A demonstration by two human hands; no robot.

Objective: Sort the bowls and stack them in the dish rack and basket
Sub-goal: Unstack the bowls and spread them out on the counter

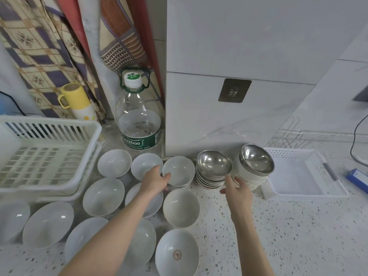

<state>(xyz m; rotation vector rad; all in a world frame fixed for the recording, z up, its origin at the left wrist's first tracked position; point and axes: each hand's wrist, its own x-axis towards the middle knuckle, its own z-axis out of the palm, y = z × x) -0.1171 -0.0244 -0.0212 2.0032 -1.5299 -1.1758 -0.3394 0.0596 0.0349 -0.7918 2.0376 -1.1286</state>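
Red-stamped bowl [177, 253] nearest — left hand [154, 181] gripping small bowl stack [179, 173], right hand [238, 189] loose — "Cestbon" bottle [139, 116] behind.

A clear water bottle [138, 118] has a green label reading "Cestbon" with "Drinking Water" beneath; its white cap [132, 79] shows "4.5L".

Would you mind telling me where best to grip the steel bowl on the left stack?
Probably at the near rim of the steel bowl, reached from the front-right where the right hand sits. It lies tilted toward the camera atop the stack of white bowls, so that edge is exposed; the wall blocks the rear.
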